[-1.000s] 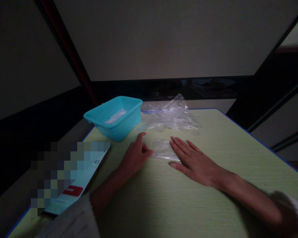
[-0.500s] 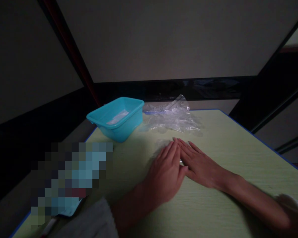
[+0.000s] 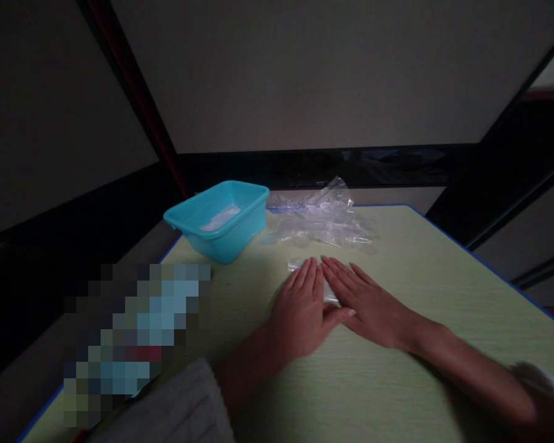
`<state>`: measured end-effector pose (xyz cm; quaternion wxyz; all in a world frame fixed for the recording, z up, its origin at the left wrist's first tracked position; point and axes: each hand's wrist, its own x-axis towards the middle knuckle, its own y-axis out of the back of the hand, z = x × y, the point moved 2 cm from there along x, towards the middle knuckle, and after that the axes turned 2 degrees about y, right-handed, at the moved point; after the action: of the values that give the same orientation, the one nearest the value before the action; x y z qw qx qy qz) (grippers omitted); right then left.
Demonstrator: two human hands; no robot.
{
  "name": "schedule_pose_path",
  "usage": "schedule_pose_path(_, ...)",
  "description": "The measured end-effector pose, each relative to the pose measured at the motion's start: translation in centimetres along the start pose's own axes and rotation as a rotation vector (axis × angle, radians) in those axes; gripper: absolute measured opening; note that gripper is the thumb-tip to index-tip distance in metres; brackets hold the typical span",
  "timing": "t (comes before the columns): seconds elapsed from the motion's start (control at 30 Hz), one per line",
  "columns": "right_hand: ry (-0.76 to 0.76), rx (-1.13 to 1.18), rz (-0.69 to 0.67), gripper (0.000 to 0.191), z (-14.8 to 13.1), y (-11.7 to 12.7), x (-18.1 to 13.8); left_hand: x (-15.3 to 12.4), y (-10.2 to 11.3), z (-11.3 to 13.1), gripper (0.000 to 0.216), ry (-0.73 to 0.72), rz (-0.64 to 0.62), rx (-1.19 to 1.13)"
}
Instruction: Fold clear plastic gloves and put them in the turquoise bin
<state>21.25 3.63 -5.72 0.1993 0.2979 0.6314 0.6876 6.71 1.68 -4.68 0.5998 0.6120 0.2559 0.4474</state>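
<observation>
Under both palms lies a small clear plastic bag [image 3: 331,295], flat on the pale green table [image 3: 369,394]. Only its upper left corner and a strip between the hands show; its contents, if any, are hidden. My left hand [image 3: 301,311] rests flat on the bag's left part, fingers stretched forward and thumb out to the right. Flat on the right part is my right hand [image 3: 367,301], its fingers pointing forward and left. The left thumb touches or overlaps the right hand's thumb side.
A turquoise plastic basin [image 3: 240,237] holding white sheets or bags [image 3: 221,218] stands at the back left. Crumpled clear plastic bags [image 3: 323,218] lie at the table's far edge. A pixelated patch covers something light blue at the left.
My left hand has slid left and flattened, so the fingertips have parted a little from the right hand. More of the bag shows. My right hand stays nearly still.
</observation>
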Motion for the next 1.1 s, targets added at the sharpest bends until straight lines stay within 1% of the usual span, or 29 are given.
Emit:
schedule_pose_path(0.17, 0.002, 0.005, -0.014, 0.067, 0.0, 0.1, 0.0, -0.1, -0.1, -0.4, 0.081, 0.016, -0.011, 0.019)
schedule_pose_path(0.33, -0.026, 0.035, -0.027, 0.071, -0.1, 0.4, 0.2, -0.2, 0.1, -0.9, 0.077, 0.034, -0.012, 0.026)
schedule_pose_path(0.6, -0.075, 0.080, -0.034, 0.069, -0.3, 0.6, 0.3, -0.4, 0.2, -1.9, 0.076, 0.059, 0.001, 0.050)
schedule_pose_path(0.73, -0.089, 0.122, -0.072, 0.071, -0.5, 1.1, 0.4, -0.4, 0.1, -2.1, 0.074, 0.059, 0.005, 0.066)
schedule_pose_path(0.93, -0.150, 0.163, -0.186, 0.078, -0.1, 1.9, 0.1, -0.4, 0.2, -2.0, 0.072, 0.064, 0.010, 0.067)
schedule_pose_path(1.1, -0.139, 0.217, -0.206, 0.078, 0.6, 2.1, -0.4, -0.4, 0.3, -2.0, 0.073, 0.076, 0.006, 0.063)
